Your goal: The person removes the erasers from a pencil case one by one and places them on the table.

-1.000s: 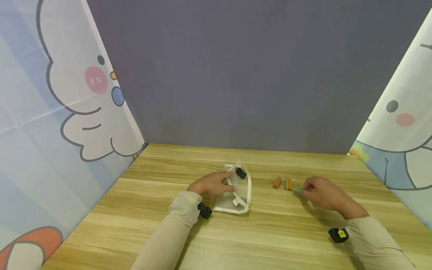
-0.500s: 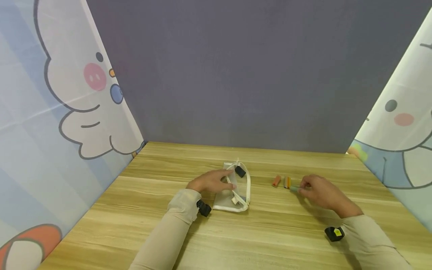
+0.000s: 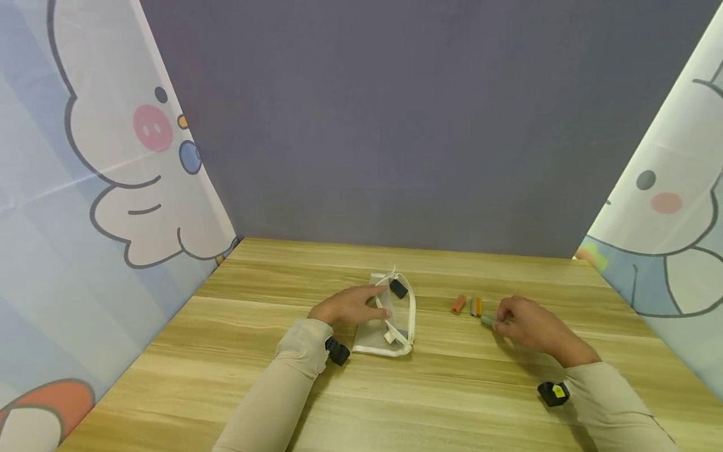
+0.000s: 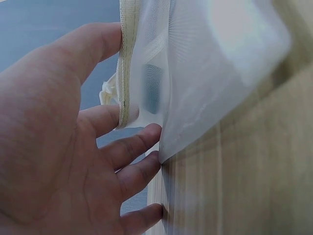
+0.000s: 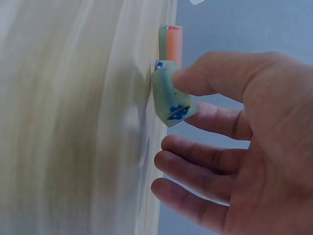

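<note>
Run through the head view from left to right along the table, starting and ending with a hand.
Left hand → white-edged mesh pouch → reddish-orange block → gray-and-orange block → green block → right hand.

Mesh pouch (image 4: pixel 205 93) cropped at top of left wrist view, dark shape (image 4: pixel 152 89) apparently inside, too blurred to name
</note>
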`<action>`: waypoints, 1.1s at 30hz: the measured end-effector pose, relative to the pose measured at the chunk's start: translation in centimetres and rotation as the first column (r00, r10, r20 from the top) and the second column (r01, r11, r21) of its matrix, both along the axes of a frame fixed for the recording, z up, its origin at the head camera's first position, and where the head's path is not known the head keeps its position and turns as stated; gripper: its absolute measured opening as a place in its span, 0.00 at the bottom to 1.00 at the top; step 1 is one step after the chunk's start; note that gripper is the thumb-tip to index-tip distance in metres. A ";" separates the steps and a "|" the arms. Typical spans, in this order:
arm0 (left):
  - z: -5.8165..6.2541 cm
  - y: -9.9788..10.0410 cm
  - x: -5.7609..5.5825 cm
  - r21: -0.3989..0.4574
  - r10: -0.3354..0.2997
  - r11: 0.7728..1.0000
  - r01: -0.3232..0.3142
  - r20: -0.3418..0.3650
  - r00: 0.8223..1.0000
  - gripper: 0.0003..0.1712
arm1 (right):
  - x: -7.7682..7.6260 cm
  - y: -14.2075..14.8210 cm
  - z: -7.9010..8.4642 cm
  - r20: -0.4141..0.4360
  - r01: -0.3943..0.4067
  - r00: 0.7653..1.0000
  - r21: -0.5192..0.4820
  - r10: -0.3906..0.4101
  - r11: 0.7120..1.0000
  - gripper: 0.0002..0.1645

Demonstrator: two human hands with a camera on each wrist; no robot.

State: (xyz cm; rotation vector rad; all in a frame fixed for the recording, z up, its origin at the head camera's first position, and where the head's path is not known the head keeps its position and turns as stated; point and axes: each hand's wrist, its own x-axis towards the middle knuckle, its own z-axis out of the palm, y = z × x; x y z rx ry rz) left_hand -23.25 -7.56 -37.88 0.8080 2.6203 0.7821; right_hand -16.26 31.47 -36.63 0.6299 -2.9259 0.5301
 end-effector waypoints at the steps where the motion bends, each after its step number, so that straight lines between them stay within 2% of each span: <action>1: 0.0 0.0 0.0 0.005 0.000 1.000 0.000 0.003 1.000 0.45 | 0.1 0.0 0.0 0.001 -0.002 1.000 0.005 0.002 1.000 0.09; 7: 0.0 -0.2 -0.1 0.014 -0.007 1.000 0.007 -0.010 1.000 0.44 | 0.3 -0.2 -0.3 -0.010 -0.009 1.000 0.008 0.009 1.000 0.11; 12: -0.2 -0.3 0.3 0.005 -0.005 1.000 0.005 -0.011 1.000 0.44 | 0.6 -0.3 -0.6 0.007 -0.016 1.000 0.020 0.016 1.000 0.13; 21: 0.0 -0.1 0.4 0.007 -0.007 1.000 0.007 -0.016 1.000 0.43 | 0.8 -0.4 -0.2 -0.012 -0.005 1.000 0.038 0.005 0.999 0.13; 33: -0.2 0.0 0.4 0.040 -0.001 0.999 0.002 -0.011 1.000 0.43 | 0.8 -0.3 -0.1 0.018 0.012 1.000 0.037 -0.013 0.999 0.12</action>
